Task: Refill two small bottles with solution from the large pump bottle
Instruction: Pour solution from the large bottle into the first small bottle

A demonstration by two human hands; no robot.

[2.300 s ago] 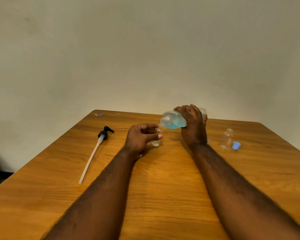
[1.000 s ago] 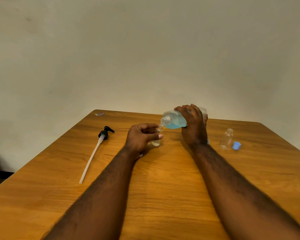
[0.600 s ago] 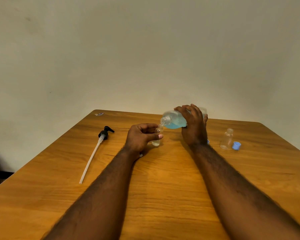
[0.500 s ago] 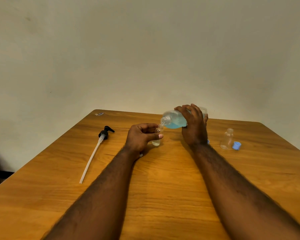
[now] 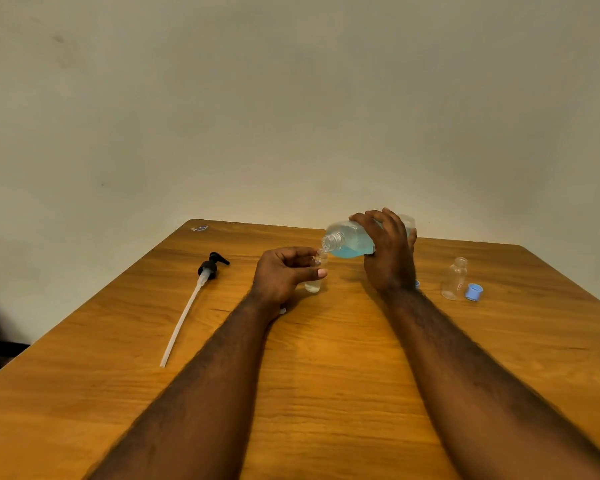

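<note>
Now, through the head camera, your right hand [image 5: 390, 258] grips the large clear plastic bottle of blue liquid [image 5: 349, 242], fingers curled over its body. It is tipped on its side above the brown wooden table [image 5: 326, 375], its open threaded neck pointing left and slightly down. Right under that neck, your left hand [image 5: 281, 275] pinches a small clear round bottle [image 5: 315, 284] upright, with a little pale liquid at its bottom. Well left of the large bottle lies a black pump head with a long white tube [image 5: 208, 270]. To the large bottle's right stands a second small clear bottle [image 5: 455, 278], uncapped, and slightly farther right a round light-blue cap [image 5: 474, 292].
</note>
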